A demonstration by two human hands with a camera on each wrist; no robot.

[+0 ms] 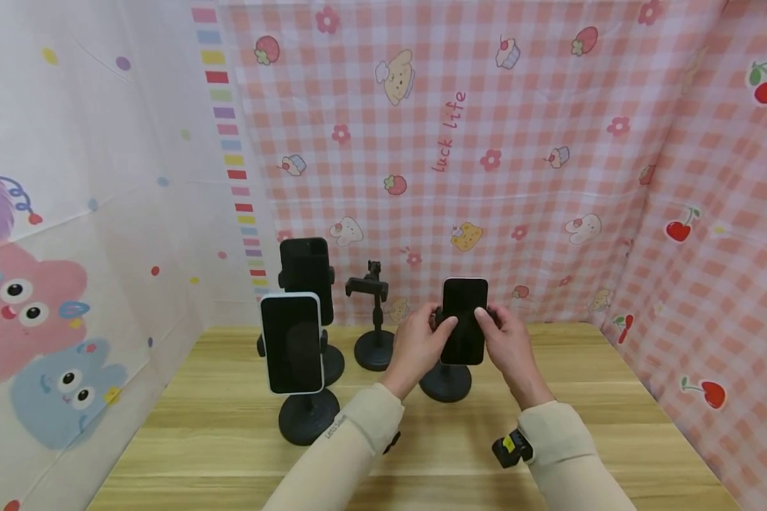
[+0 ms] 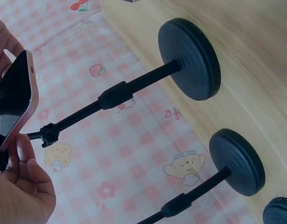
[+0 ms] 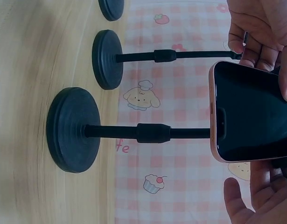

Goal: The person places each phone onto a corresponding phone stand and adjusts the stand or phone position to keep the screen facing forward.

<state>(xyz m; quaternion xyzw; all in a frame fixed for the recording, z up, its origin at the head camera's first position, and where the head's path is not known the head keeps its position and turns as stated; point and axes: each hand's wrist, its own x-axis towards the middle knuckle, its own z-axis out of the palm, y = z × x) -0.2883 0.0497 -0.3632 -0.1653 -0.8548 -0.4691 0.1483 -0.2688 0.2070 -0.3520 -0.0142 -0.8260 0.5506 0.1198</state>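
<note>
A smartphone [image 1: 464, 341] with a dark screen stands upright at a black phone stand [image 1: 446, 385] on the right side of the table. My left hand [image 1: 417, 344] grips its left edge, thumb on the screen and fingers curled behind. From the other side my right hand [image 1: 513, 346] holds the phone, its thumb also over the front. Pink edges of the phone [image 3: 250, 112] show in the right wrist view. Black clamp parts [image 2: 0, 158] peek out beside the left fingers; how far they close on the phone is hidden by the hands.
Left of my hands, a pale-framed phone [image 1: 292, 344] and a black phone [image 1: 308, 277] sit in stands, one before the other. Between them and my hands rises a stand with a bare clamp [image 1: 367, 286]. Patterned cloth [image 1: 460, 199] hangs behind the wooden table [image 1: 185, 440].
</note>
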